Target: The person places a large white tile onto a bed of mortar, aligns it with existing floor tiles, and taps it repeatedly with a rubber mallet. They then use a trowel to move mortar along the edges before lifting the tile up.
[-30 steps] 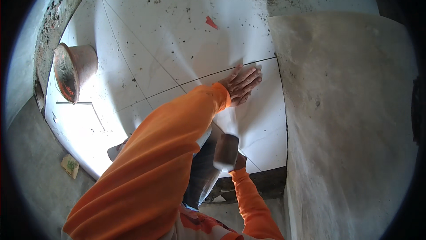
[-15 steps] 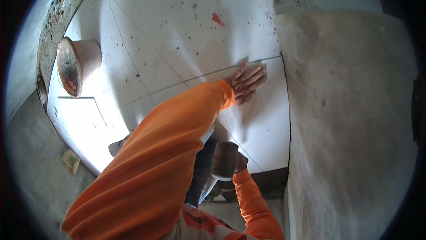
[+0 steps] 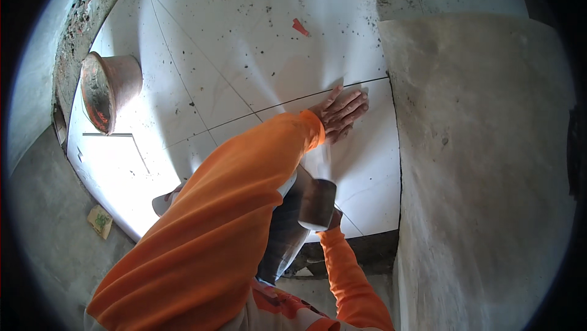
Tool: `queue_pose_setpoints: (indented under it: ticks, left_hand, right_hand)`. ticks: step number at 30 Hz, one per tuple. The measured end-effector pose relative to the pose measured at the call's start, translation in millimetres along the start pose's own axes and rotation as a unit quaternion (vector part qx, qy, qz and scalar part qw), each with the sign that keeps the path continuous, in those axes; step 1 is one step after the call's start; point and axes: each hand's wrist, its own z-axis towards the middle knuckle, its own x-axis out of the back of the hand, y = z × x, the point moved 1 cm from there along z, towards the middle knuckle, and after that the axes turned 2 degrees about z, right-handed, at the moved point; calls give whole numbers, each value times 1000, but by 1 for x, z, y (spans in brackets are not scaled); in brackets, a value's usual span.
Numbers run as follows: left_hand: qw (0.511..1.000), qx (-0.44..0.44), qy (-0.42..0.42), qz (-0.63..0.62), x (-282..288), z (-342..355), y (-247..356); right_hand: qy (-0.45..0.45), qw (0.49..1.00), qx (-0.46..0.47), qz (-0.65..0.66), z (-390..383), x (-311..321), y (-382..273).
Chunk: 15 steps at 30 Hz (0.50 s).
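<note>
My left hand (image 3: 344, 112) lies flat with its fingers stretched out on a white floor tile (image 3: 373, 178), close to a dark joint line. Nearer to me, my right hand (image 3: 335, 219) is closed on a mallet, partly hidden behind its head. The mallet (image 3: 317, 205) has a dark, thick cylindrical head with a paler end, held over the near part of the tile. Its handle is mostly hidden. Both my sleeves are orange.
A dirty bucket (image 3: 128, 80) rests tipped toward the left on the tiles. A red scrap (image 3: 300, 27) and dark crumbs dot the far tiles. A grey plastered wall (image 3: 477, 147) bounds the right side. A small yellowish piece (image 3: 99, 221) lies at lower left; a dark gap (image 3: 373, 250) borders the near tile edge.
The mallet's head has moved slightly away from me and to the right, and its tilt has changed. My left hand stays flat in the same place on the tile.
</note>
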Motion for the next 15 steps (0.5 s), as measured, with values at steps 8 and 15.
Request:
queue_pose_setpoints:
  ticks: [8,15]
  left_hand:
    - [999,-5,41,-1,14,13,-1]
    - [998,-2,55,18,8,17,-4]
  right_hand:
    - [17,998,66,-5,-8,-6,39]
    - [10,996,49,68,-11,-7,61]
